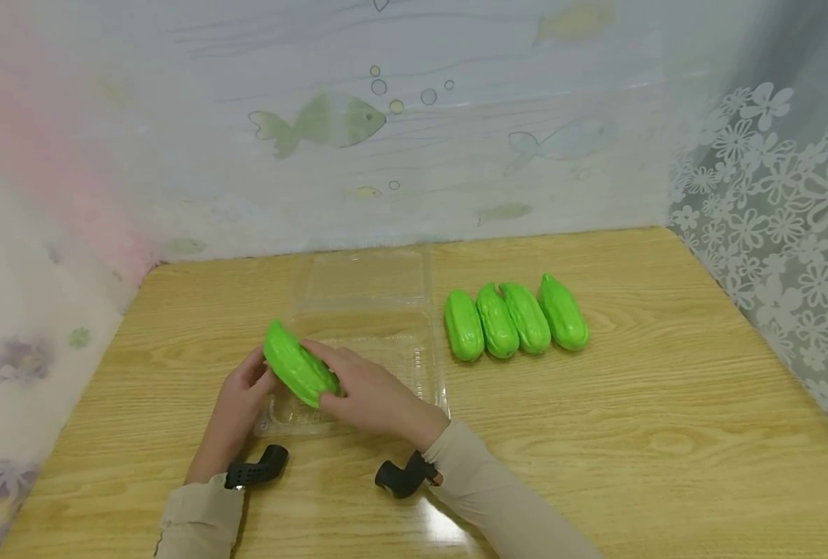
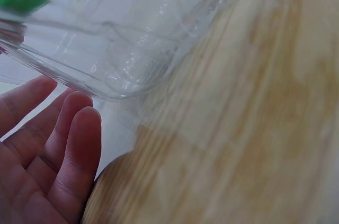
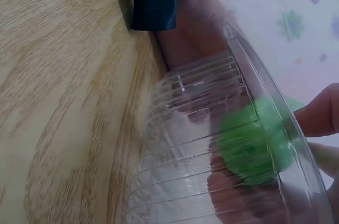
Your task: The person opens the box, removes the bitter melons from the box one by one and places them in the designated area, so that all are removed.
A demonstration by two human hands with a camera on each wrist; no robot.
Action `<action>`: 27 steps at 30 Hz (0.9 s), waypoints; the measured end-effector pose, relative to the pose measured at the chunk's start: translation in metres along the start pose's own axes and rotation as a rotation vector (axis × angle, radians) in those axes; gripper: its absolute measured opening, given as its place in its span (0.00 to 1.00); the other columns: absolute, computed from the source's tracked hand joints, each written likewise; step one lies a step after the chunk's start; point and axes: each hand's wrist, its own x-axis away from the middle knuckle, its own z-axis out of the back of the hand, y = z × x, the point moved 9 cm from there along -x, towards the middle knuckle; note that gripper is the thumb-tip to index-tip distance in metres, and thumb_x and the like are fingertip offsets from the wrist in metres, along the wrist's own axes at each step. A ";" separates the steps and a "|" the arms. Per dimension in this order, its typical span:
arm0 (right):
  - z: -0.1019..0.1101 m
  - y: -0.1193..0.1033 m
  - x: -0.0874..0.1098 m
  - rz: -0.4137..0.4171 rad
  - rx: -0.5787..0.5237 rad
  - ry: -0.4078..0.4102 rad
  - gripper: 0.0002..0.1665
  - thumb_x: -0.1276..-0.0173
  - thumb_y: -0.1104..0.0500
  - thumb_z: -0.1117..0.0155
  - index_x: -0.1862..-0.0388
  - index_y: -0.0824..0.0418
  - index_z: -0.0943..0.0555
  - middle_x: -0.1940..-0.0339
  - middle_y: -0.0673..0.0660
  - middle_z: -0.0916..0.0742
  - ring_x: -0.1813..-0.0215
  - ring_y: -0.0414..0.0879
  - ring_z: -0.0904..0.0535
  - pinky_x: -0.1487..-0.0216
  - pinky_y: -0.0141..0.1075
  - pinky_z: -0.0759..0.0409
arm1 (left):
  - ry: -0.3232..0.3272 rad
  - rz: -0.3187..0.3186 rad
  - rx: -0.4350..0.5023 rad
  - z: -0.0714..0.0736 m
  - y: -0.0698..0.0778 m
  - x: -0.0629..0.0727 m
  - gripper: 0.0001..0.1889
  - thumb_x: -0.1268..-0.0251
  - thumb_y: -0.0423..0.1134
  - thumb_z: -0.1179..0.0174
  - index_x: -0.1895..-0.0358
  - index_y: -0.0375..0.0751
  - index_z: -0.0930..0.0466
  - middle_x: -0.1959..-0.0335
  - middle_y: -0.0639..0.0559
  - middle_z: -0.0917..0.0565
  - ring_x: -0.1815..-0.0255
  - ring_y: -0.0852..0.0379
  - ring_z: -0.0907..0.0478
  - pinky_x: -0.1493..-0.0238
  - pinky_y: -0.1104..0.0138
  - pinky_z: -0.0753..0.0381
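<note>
My right hand [image 1: 368,388] grips a bright green, ridged bitter melon [image 1: 298,365], thumb on the near side and fingers on the far side. The melon is tilted above the left part of a clear plastic clamshell box [image 1: 435,373]. Beside the box's left wall is my left hand [image 1: 242,392], partly hidden behind the melon in the head view. In the left wrist view its fingers [image 2: 79,139] are loosely bent just outside the clear wall; touching or not, I cannot tell. Through the plastic, the right wrist view shows the melon [image 3: 254,142] blurred.
Several similar green bitter melons [image 1: 498,322] lie in a row to the right of the box. The box's lid [image 1: 365,276] is folded back toward the wall. A wooden table [image 1: 596,450] lies under everything, with patterned curtains or walls [image 1: 456,155] around its edges.
</note>
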 end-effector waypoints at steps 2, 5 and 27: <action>0.003 0.000 0.001 -0.004 -0.008 0.007 0.41 0.40 0.55 0.46 0.30 0.44 0.50 0.48 0.48 0.27 0.59 0.38 0.30 0.61 0.31 0.29 | 0.003 0.006 -0.005 -0.001 0.000 0.001 0.27 0.34 0.54 0.55 0.34 0.53 0.41 0.46 0.49 0.28 0.49 0.56 0.32 0.49 0.58 0.35; 0.008 0.001 0.005 -0.018 -0.033 0.017 0.40 0.40 0.55 0.46 0.30 0.45 0.49 0.45 0.48 0.28 0.58 0.39 0.30 0.61 0.31 0.29 | 0.016 0.011 -0.025 -0.001 0.000 0.001 0.25 0.34 0.55 0.55 0.36 0.53 0.37 0.53 0.48 0.25 0.54 0.56 0.30 0.53 0.60 0.33; 0.072 -0.006 0.028 -0.081 -0.059 0.117 0.32 0.37 0.52 0.55 0.33 0.51 0.41 0.42 0.50 0.28 0.56 0.41 0.29 0.57 0.35 0.29 | 0.032 -0.029 -0.022 -0.003 0.014 0.017 0.20 0.32 0.48 0.55 0.38 0.58 0.35 0.42 0.58 0.29 0.60 0.55 0.26 0.60 0.69 0.29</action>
